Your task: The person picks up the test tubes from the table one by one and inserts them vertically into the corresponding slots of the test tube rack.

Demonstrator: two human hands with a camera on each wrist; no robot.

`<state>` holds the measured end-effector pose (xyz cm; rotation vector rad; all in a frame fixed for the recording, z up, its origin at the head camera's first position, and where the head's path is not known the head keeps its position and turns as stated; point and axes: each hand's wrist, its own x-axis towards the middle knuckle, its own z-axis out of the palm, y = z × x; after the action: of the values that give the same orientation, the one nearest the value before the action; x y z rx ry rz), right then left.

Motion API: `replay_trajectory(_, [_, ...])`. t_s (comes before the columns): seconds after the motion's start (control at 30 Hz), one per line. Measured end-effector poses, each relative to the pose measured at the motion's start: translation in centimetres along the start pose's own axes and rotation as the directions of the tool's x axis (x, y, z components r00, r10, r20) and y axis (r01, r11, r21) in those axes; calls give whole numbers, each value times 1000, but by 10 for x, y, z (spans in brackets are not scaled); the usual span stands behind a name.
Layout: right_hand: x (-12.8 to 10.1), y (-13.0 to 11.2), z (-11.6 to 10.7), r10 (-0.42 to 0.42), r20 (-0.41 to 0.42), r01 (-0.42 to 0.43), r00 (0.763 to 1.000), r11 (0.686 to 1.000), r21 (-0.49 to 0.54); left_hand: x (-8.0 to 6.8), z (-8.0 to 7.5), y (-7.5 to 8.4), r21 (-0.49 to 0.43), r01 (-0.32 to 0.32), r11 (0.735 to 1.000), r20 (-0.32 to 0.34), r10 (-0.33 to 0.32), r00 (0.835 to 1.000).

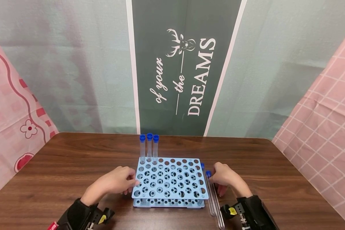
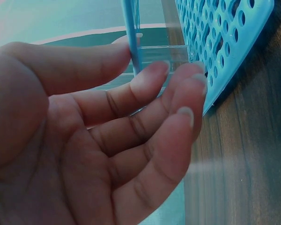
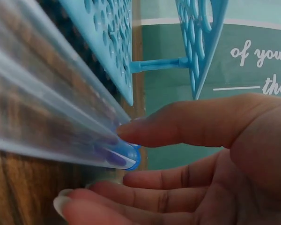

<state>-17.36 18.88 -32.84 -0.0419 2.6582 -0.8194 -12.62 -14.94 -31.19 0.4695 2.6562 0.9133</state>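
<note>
A light blue test tube rack (image 1: 169, 182) stands in the middle of the brown table. Three clear tubes with blue caps (image 1: 149, 148) stand upright in its far left corner holes. My left hand (image 1: 130, 183) lies at the rack's left side, its fingers relaxed, and in the left wrist view the fingertips (image 2: 196, 75) touch the rack edge (image 2: 234, 51). Two more capped tubes (image 1: 215, 201) lie on the table just right of the rack. My right hand (image 1: 214, 179) pinches the blue-capped end (image 3: 131, 157) of one lying tube between thumb and forefinger.
The wooden table (image 1: 276, 172) has rounded far corners and bare surface on both sides of the rack. Patterned cloth backdrops (image 1: 178, 70) hang close behind it. Black wrist mounts (image 1: 247, 214) sit on both forearms near the front edge.
</note>
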Motion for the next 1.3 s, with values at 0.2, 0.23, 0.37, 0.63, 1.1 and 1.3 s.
replay_trajectory(0.2, [3,0,1,22,17,-22,1000,1000,10,0,-1,1,-4,-2,1000,-2,2,1000])
replay_trajectory(0.23, [3,0,1,24,17,-25,1000,1000,13,0,-1,1,-3,-2,1000,-3,2,1000])
replay_trajectory(0.37, [4,0,2,19,16,-19,1000,1000,7,0,-1,1,-4,2,1000,-1,-2,1000])
replay_trajectory(0.63, [4,1,3,4,-2,-4,1000,1000,-24,0,-1,1,-5,2,1000,0,-2,1000])
replay_trajectory(1.1, [7,2,6,-11,-25,9,1000,998,-57,0,0,1,-11,17,1000,-1,-17,1000])
replay_trajectory(1.3, [5,2,6,6,-1,-6,1000,999,-38,0,1,1,-12,13,1000,-1,-13,1000])
